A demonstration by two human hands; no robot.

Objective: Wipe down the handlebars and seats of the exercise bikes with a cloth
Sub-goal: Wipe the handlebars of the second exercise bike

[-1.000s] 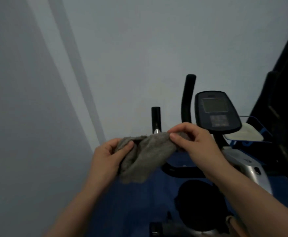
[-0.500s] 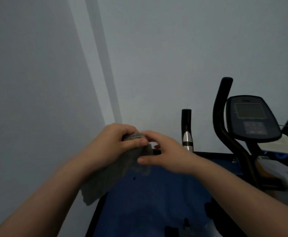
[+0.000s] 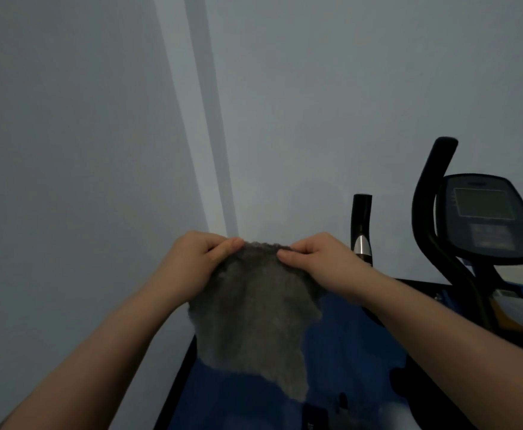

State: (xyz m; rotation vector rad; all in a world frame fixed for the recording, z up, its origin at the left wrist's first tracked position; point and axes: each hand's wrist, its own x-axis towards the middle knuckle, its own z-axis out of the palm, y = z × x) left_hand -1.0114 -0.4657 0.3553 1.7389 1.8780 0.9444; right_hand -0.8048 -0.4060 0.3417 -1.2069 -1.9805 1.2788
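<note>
Pinching grey cloth (image 3: 254,311) top edge, left hand (image 3: 192,268), right hand (image 3: 319,262)

Small indoor workout room or home gym corner, dim light. Exercise bike (image 3: 458,262) at right with two upright black handlebars (image 3: 427,206) and a console (image 3: 483,218) carrying a grey screen and a button panel. Blue floor mat (image 3: 356,346) with a black edge lies under the bike. Plain pale walls (image 3: 316,88) meet in a corner (image 3: 204,150) behind it. A white item sits at the far right edge, too cut off to identify.
</note>
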